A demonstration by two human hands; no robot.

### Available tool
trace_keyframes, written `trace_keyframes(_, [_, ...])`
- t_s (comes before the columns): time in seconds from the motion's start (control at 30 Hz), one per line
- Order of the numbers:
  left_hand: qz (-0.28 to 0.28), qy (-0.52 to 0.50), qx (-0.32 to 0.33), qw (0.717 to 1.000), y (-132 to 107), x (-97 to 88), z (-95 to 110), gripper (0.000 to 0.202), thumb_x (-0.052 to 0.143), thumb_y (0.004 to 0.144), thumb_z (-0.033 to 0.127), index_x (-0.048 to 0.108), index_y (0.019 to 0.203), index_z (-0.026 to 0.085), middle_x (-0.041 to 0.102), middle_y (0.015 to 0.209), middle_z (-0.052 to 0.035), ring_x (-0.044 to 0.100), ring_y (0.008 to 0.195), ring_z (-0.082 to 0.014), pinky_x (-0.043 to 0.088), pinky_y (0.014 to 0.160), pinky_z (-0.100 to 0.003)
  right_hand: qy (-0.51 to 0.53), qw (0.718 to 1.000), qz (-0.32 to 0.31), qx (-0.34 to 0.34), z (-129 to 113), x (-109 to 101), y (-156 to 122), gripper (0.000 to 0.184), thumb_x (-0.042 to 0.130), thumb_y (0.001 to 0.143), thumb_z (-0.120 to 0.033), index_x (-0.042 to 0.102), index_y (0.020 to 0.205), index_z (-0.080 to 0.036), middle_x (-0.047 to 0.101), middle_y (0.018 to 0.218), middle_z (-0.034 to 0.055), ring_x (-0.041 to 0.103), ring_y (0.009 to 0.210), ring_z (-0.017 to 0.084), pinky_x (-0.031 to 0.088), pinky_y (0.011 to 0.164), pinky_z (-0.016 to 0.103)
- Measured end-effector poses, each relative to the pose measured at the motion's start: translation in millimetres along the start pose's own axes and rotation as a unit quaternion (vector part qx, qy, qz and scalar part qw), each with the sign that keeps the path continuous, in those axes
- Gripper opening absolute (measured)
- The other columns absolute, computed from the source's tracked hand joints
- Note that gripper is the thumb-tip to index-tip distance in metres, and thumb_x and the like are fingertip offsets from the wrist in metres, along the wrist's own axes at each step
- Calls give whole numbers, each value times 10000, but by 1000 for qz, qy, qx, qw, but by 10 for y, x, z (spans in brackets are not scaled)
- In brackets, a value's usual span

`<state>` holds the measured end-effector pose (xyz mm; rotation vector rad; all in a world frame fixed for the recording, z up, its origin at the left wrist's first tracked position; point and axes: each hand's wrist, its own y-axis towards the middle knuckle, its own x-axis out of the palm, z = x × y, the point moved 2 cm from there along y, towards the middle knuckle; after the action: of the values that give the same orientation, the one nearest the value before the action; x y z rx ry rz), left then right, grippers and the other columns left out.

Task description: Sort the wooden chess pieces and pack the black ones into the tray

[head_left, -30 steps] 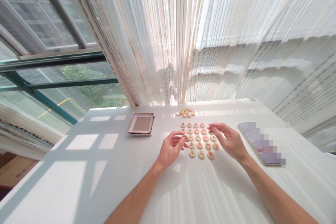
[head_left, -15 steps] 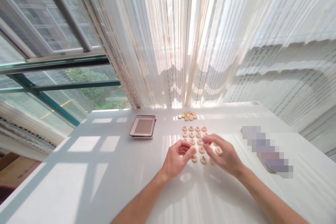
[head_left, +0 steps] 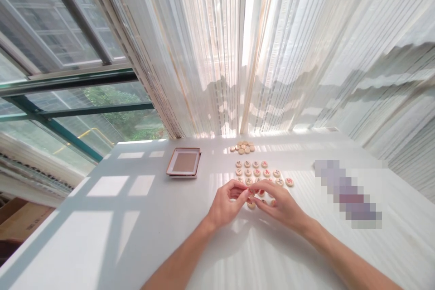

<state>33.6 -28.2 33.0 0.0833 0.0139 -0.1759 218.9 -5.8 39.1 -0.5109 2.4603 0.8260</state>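
Round wooden chess pieces with red and dark characters lie in rows on the white table. My left hand is curled over the near left corner of the rows, thumb and fingers pinched on one piece. My right hand meets it from the right, fingers bent and pinched at the same spot over the near pieces. One piece lies apart at the right end of a row. Several near pieces are hidden under both hands.
A small heap of plain-side pieces lies at the far edge by the curtain. A flat brown-rimmed tray sits to the left. A blurred flat object lies at the right. Window glass fills the left.
My right hand has moved left and nearer, from the right side of the rows to meet my left hand. The left hand has drawn slightly nearer. One piece now lies apart at the right.
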Motion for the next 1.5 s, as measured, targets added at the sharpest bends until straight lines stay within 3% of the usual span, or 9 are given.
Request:
trace_keyframes(0.23, [-18,0,13,1000,9,-8,29,220,662,874,350,648,1051,220,738,990,-121,738,869,-265,581,797,-379,12,999,-6,49,-36,-35,18,210,622,916,-296,672,1116,-255,715,988,68,667,806,196,470,435,207])
trace_keyframes(0.53, [3,45,29,999,4,0,24,186,667,867,319,674,1021,214,725,982,-100,723,871,-234,588,786,-342,84,988,1,126,-81,-2,48,184,596,940,-365,676,1048,-240,722,964,41,668,832,187,557,699,287])
trace_keyframes(0.77, [2,125,83,989,-42,48,37,201,664,858,267,667,1042,187,740,960,-51,713,835,-178,583,797,-295,162,971,5,178,-62,68,34,209,647,912,-415,655,932,-207,702,826,30,685,764,189,548,709,302])
trace_keyframes(1.07, [27,121,76,989,6,-26,37,157,649,875,291,665,987,182,717,962,-55,696,806,-168,586,763,-284,217,966,-12,143,-10,105,1,189,585,961,-364,654,1071,-227,713,1014,69,708,942,221,577,869,368])
trace_keyframes(1.27, [31,98,58,993,39,-99,2,217,679,869,358,680,1004,188,732,914,-63,711,815,-188,583,802,-311,174,976,-35,124,-18,58,11,222,598,951,-349,676,1137,-256,721,1085,64,710,949,221,591,855,364])
trace_keyframes(1.5, [25,30,-8,999,134,-289,-37,268,723,839,384,694,982,160,737,945,-89,723,863,-222,591,798,-338,83,986,77,126,122,-270,67,191,596,949,-373,682,1063,-247,717,1039,62,695,941,228,565,852,364])
